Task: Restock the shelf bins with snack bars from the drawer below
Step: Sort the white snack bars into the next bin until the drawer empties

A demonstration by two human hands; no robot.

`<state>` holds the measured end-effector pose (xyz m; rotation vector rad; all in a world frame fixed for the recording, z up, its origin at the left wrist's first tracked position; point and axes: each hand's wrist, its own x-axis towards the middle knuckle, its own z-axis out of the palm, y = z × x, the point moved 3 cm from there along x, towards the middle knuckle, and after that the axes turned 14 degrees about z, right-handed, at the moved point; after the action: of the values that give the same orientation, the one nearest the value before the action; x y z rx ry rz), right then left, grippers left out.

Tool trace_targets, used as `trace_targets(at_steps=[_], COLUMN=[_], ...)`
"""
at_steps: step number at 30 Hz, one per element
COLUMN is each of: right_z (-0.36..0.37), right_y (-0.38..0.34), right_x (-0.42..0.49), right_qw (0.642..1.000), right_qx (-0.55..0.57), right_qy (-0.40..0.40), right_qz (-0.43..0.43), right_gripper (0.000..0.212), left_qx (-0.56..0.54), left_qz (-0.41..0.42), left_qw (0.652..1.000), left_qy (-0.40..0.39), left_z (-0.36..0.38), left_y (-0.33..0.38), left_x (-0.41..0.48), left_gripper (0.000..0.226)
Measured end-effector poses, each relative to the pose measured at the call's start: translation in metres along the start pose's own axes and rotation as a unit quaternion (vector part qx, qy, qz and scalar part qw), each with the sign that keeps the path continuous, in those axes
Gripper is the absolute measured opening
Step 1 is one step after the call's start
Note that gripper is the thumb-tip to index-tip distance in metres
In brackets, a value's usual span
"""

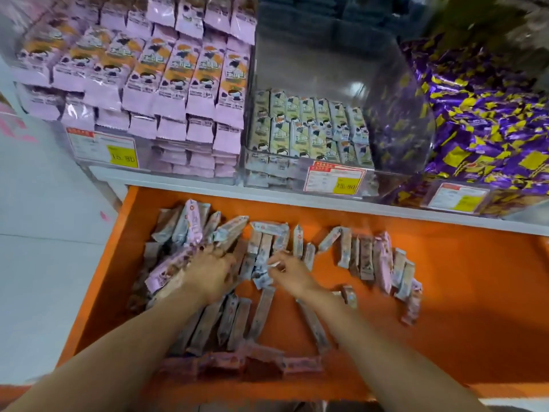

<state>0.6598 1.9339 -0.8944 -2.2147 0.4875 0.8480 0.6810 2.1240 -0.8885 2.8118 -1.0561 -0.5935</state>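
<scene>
Drawer [445, 292] heaped with loose snack bars [365, 257]; middle bin [326, 84] roughly half full. Left hand [212, 272]: fingers buried in heap, grip unclear. Right hand [289, 273]: fingers pinch one bar [264, 278]. Restocking looks mostly ahead.

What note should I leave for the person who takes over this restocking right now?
Left hand: lies on the snack bar pile in the orange drawer; grip unclear.
Right hand: pinches one snack bar by its wrapper.
Middle clear bin: only low rows inside; pink packs beside it are stacked high.
Done: drawer open. Left: carry bars up into the bin.
</scene>
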Motion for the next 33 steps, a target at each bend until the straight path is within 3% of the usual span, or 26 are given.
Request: trace_targets(at_steps=[7,13,17,19,26,29,33], right_z=[0.023,0.026,0.024,0.021,0.011,0.006,-0.004], right_y=[0.009,0.010,0.012,0.010,0.008,0.010,0.010], right_x=[0.051,0.070,0.077,0.075,0.051,0.033,0.008], right_qw=[0.992,0.979,0.966,0.963,0.966,0.962,0.962], right_qx=[0.038,0.091,0.141,0.164,0.208,0.218,0.236], right_qy=[0.052,0.114,0.135,0.138,0.044,0.002,0.017], right_qz=[0.112,0.144,0.169,0.162,0.150,0.162,0.140], right_gripper=[0.028,0.019,0.005,0.010,0.048,0.036,0.024], left_qx=[-0.060,-0.055,-0.080,-0.100,-0.231,-0.292,-0.378], left_qz=[0.032,0.037,0.044,0.047,0.043,0.011,-0.029], left_qw=[0.995,0.992,0.988,0.983,0.949,0.930,0.891], left_qy=[0.068,0.104,0.127,0.145,0.209,0.223,0.248], left_z=[0.030,0.041,0.044,0.040,0.016,0.003,-0.014], left_y=[0.003,-0.003,-0.014,-0.017,-0.018,-0.016,-0.011], left_x=[0.025,0.041,0.040,0.037,0.024,0.016,0.000], left_gripper=[0.053,0.026,0.021,0.017,0.009,0.017,0.022])
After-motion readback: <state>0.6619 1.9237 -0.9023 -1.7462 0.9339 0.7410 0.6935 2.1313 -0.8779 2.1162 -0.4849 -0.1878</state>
